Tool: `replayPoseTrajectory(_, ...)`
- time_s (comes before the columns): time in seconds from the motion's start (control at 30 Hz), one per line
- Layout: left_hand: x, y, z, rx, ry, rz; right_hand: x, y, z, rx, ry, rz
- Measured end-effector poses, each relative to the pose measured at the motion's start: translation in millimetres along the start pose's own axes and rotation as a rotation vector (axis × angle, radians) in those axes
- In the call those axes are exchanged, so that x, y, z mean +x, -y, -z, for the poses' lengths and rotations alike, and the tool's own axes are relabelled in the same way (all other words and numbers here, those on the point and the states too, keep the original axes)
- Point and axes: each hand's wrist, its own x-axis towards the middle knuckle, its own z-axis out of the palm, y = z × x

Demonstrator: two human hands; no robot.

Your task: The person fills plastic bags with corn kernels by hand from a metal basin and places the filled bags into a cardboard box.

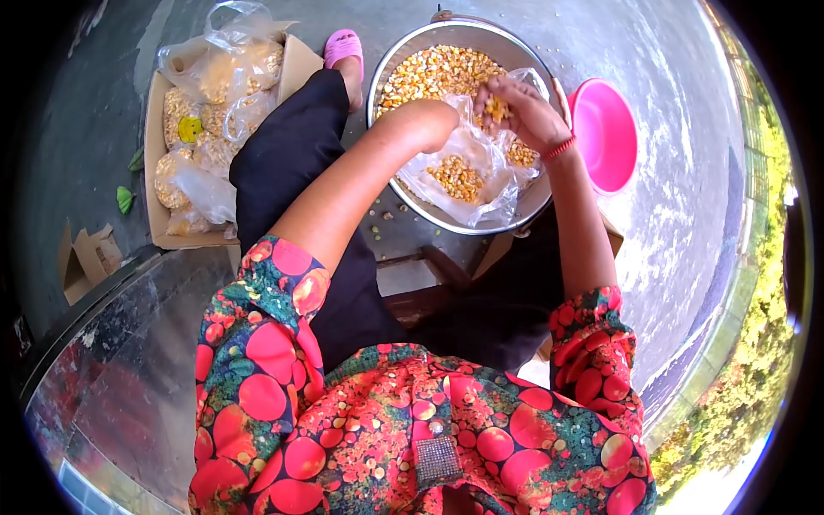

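Note:
A large metal pot (375, 90) holds loose yellow corn kernels (442, 70). A clear plastic bag (489, 163) lies inside it, its mouth spread, with some kernels in it. My left hand (429, 125) is closed at the bag's left edge, its fingertips hidden on the far side. Over the bag's opening, my right hand (530, 113), with a red bracelet at the wrist, has its fingers curled around a handful of kernels.
A pink basin (608, 137) stands right of the pot. At left, an open cardboard box (157, 112) contains several filled plastic bags (176, 112). A pink slipper (344, 47) shows between them. Stray kernels and a green leaf (125, 199) lie on the floor.

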Motion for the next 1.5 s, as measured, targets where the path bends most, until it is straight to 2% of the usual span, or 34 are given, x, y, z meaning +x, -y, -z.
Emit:
replayPoseTrajectory(0.13, -2.0, 0.4, 6.8, 0.012, -0.092, -0.02, -27.2, -9.4, -11.5, -0.33, 0.156, -0.169)
replayPoseTrajectory(0.2, -2.3, 0.8, 7.2, 0.002, -0.169, -0.047, -29.8, -31.5, -15.5, -0.586, 0.189, -0.12)
replayPoseTrajectory(0.23, -2.5, 0.1, 7.7, 0.004, -0.166, -0.047, -31.3, -34.9, -16.5, -0.78, 0.212, -0.182)
replayPoseTrajectory(0.27, -2.6, -0.9, 8.1, -0.025, -0.165, -0.059, -31.0, -37.2, -15.8, -0.777, 0.213, -0.183)
replayPoseTrajectory(0.33, -3.5, -2.5, 8.0, -0.056, -0.164, -0.069, -30.0, -35.7, -19.0, -0.965, 0.158, 0.055)
replayPoseTrajectory(0.37, -4.1, -3.1, 8.1, -0.058, -0.145, -0.081, -27.3, -28.5, -17.7, -0.819, 0.082, -0.066)
replayPoseTrajectory(0.4, -4.6, -3.6, 7.5, -0.06, -0.126, -0.093, -20.8, -26.8, -13.4, -0.717, 0.012, -0.035)
replayPoseTrajectory(0.53, -6.9, -8.3, -1.6, -0.061, -0.038, -0.064, 16.6, -29.4, 15.2, -0.732, -0.301, 0.019)
replayPoseTrajectory(0.6, -7.1, -9.7, -6.3, -0.001, 0.05, -0.095, 44.7, -58.3, 38.8, -0.756, -0.332, 0.046)
replayPoseTrajectory(0.67, -4.4, -10.6, -9.1, 0.012, 0.064, -0.095, 70.9, -89.2, 58.4, -0.979, -0.432, -0.048)
replayPoseTrajectory(0.73, -2.2, -10.8, -10.0, 0.034, 0.122, -0.094, 71.5, -74.5, 22.7, -0.846, -0.378, -0.205)
replayPoseTrajectory(0.8, -0.6, -10.8, -11.4, 0.019, 0.128, -0.061, 87.9, -90.4, 5.3, -1.021, -0.363, -0.005)
replayPoseTrajectory(0.93, -3.0, -14.1, -10.5, 0.022, 0.152, -0.053, 104.4, -94.1, -8.0, -0.979, -0.252, 0.035)
replayPoseTrajectory(1.0, -3.1, -14.0, -11.4, 0.011, 0.15, -0.053, 103.8, -94.1, -7.2, -0.649, -0.106, -0.062)
replayPoseTrajectory(1.03, -3.1, -13.6, -11.6, 0.002, 0.15, -0.054, 99.7, -92.9, -8.1, -0.652, -0.104, -0.061)
replayPoseTrajectory(1.1, -3.1, -12.7, -8.6, 0.012, 0.151, -0.057, 87.8, -89.9, -9.3, 0.076, -0.229, -0.104)
replayPoseTrajectory(1.13, -4.3, -13.1, -6.6, 0.022, 0.155, -0.062, 86.1, -85.9, -6.5, 0.075, -0.23, -0.104)
replayPoseTrajectory(1.2, -6.5, -12.7, -4.3, 0.016, 0.13, -0.045, 78.5, -75.8, 6.5, 0.288, -0.221, -0.089)
replayPoseTrajectory(1.23, -6.4, -11.2, -3.2, 0.009, 0.103, -0.023, 71.0, -66.8, 14.9, 0.285, -0.111, -0.1)
replayPoseTrajectory(1.37, -3.2, -3.4, -1.3, -0.012, -0.023, 0.008, 32.1, -28.4, 17.6, 0.215, 0.016, -0.037)
replayPoseTrajectory(1.5, -1.9, -1.9, 4.1, 0.005, -0.062, 0.012, -10.9, -13.7, -0.1, -0.078, 0.129, -0.133)
